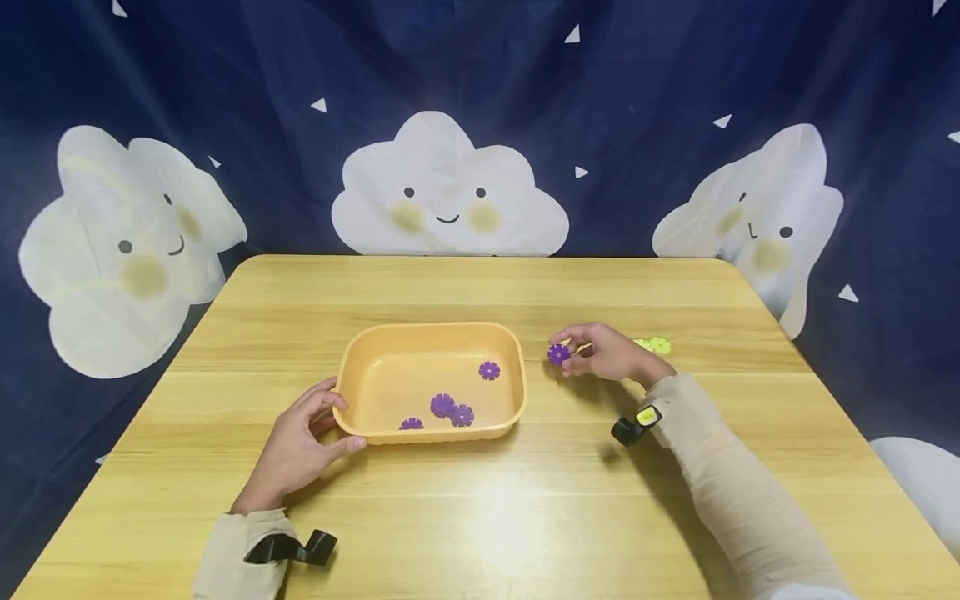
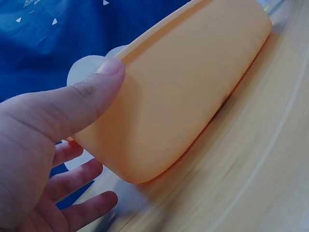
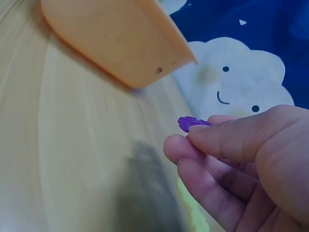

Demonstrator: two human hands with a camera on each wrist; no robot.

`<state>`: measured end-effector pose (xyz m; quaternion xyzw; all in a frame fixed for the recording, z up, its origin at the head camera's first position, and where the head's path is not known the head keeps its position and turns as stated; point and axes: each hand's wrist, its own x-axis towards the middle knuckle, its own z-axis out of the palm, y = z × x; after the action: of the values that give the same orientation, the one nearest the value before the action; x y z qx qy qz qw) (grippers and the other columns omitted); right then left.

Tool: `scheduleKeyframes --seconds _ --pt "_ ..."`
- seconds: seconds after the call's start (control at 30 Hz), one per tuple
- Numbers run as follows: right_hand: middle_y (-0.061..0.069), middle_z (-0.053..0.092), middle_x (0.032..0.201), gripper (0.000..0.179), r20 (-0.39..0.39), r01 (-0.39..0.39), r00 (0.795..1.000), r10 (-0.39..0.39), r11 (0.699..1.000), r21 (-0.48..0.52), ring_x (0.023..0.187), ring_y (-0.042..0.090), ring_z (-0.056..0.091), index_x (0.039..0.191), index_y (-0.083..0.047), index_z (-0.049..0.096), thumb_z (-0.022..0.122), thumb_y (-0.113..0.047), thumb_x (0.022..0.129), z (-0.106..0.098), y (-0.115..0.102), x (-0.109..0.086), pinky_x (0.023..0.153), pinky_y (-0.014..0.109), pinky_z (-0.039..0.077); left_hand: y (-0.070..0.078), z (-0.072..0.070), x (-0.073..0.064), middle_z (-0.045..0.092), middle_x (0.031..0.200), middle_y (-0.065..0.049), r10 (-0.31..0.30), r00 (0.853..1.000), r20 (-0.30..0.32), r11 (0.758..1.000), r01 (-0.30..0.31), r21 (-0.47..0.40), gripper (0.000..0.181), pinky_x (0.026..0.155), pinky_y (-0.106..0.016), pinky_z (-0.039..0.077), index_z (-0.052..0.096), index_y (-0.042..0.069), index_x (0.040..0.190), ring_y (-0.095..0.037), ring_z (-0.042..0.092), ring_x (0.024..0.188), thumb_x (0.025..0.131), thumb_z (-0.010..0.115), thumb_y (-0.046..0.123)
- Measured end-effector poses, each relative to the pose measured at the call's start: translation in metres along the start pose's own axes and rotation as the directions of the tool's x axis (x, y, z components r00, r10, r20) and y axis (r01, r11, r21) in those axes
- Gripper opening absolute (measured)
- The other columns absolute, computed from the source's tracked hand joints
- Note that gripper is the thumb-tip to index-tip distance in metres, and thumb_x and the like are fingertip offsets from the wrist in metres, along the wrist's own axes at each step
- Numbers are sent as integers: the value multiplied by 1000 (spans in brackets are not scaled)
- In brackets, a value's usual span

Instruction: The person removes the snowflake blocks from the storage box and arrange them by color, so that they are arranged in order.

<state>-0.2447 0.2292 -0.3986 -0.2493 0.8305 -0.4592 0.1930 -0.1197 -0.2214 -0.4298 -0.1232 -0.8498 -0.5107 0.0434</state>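
A purple snowflake-shaped plastic disc (image 1: 558,355) is pinched between the thumb and fingertips of my right hand (image 1: 607,354), just right of an orange plastic tub. In the right wrist view that disc (image 3: 193,123) appears nearly edge-on. My left hand (image 1: 296,446) grips the near left corner of the tub (image 1: 401,371), thumb on the front rim and fingers at the left side. The left wrist view has the thumb (image 2: 99,89) at the rim, the lower fingers spread below. Several purple discs lie inside, one of them (image 1: 489,371) toward the right end.
Yellow-green discs (image 1: 660,345) lie on the wooden table (image 1: 480,287) behind the right wrist, partly hidden by it. A dark blue curtain (image 1: 615,92) with smiling white clouds hangs behind the table. Each sleeve carries a black strap mount (image 1: 636,425).
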Motion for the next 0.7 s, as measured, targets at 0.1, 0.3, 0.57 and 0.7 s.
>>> scheduleKeyframes --seconds 0.1,0.3,0.57,0.7 --pt "15 66 90 37 12 5 1000 -4 1000 -29 81 25 66 121 12 57 63 13 85 0 4 -3 76 29 56 0 0 1 36 145 -26 5 1000 -1 1000 -5 18 46 91 -19 47 57 0 101 -46 46 123 69 88 9" --pt "9 65 88 36 23 3 1000 0 992 -123 83 21 63 120 10 59 66 8 84 -2 10 -7 83 36 55 1 0 2 37 145 -26 7 1000 1 1000 -7 6 45 91 -21 48 57 -1 102 -45 48 122 71 87 11" --pt "6 63 80 33 29 -12 999 17 981 -192 72 17 62 117 8 61 68 6 84 2 9 -8 64 28 55 5 0 -2 36 147 -25 -36 999 4 999 36 12 46 94 -42 48 57 -1 104 -44 48 124 71 87 12" --pt "4 62 76 32 33 -17 999 25 975 -223 64 15 59 116 6 62 69 5 85 3 9 -8 56 24 51 6 0 -2 36 146 -25 -20 1000 4 999 20 25 46 93 -42 49 57 0 103 -43 49 122 71 87 13"
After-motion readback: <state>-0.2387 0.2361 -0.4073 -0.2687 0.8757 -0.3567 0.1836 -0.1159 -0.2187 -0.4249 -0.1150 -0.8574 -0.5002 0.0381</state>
